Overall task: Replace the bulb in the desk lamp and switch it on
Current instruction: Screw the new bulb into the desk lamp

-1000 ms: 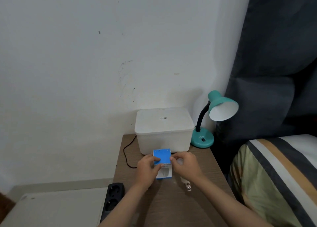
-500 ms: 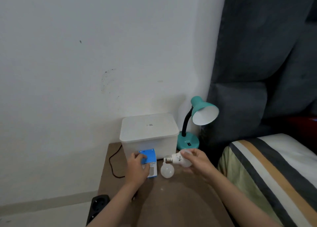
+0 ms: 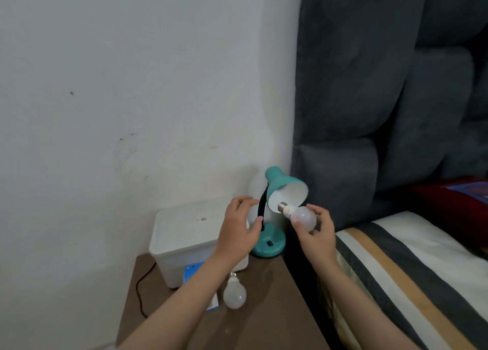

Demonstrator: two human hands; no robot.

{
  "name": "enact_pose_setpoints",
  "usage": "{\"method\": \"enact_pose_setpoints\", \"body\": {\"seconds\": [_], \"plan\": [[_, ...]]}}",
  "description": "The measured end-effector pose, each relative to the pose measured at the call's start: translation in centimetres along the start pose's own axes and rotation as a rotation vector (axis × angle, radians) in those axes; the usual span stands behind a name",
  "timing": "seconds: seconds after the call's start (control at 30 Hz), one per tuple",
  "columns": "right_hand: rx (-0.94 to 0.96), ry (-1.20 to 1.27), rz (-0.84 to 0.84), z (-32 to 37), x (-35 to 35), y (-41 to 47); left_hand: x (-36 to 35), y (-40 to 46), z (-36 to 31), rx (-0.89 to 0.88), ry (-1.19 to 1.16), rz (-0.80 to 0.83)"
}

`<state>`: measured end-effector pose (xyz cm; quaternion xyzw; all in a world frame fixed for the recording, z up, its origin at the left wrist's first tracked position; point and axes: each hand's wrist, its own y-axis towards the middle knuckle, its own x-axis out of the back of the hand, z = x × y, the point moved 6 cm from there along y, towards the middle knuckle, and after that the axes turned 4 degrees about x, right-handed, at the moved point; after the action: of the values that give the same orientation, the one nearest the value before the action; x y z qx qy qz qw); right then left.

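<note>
A teal desk lamp with a black neck stands at the back right of the brown bedside table. My right hand grips a white bulb, its metal screw base pointing into the rim of the lamp's shade. My left hand hovers with fingers spread just left of the lamp's neck, holding nothing. A second white bulb lies on the table beside a blue and white bulb box, which my left forearm partly hides.
A white lidded storage box sits against the wall left of the lamp. A black cord runs down the table's left edge. A bed with a striped cover and a grey padded headboard lies to the right.
My right hand lifted the bulb from the table up to the lamp shade. My left hand let go of the blue box and rose to the lamp's neck. The view shifted right.
</note>
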<state>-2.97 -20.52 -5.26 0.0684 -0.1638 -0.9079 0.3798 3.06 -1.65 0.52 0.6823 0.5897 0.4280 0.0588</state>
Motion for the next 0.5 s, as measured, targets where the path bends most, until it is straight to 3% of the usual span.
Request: {"method": "enact_pose_setpoints", "body": {"seconds": [0.23, 0.5], "plan": [[0.199, -0.039, -0.051, -0.7, -1.6, 2.8, -4.5, 4.8, -1.1, -0.054, -0.07, 0.073], [0.403, -0.169, -0.081, -1.6, -3.8, 5.2, -6.2, 6.6, -0.6, -0.096, -0.035, 0.005]]}}
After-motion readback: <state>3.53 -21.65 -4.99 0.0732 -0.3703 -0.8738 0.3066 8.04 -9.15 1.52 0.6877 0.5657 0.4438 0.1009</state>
